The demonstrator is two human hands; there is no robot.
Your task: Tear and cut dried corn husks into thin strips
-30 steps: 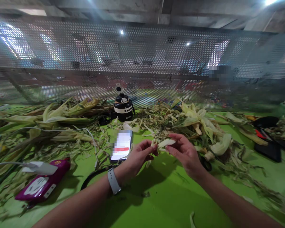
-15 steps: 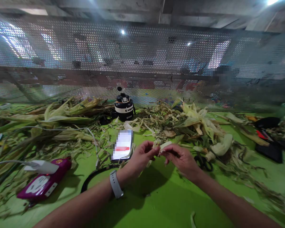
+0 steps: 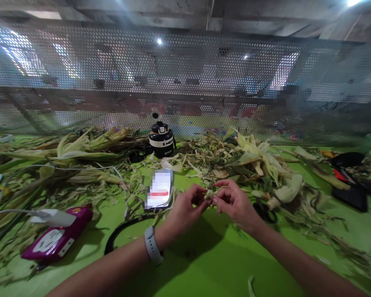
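Where our fingertips meet above the green table point(image 3: 204, 264), a small husk point(image 3: 209, 193) lies left-right, pale yellow-green, mostly hidden. Left hand point(image 3: 185, 210) and right hand point(image 3: 236, 204) both pinch it, just ahead of the phone point(image 3: 159, 189) and leaf pile point(image 3: 253, 161).

a green table point(image 3: 204, 264) carries heaps of corn husks point(image 3: 253, 159), a phone point(image 3: 159, 190), a purple power strip point(image 3: 55, 238), a black-and-white bottle point(image 3: 161, 141), scissors point(image 3: 264, 211) and a black cable point(image 3: 120, 233).
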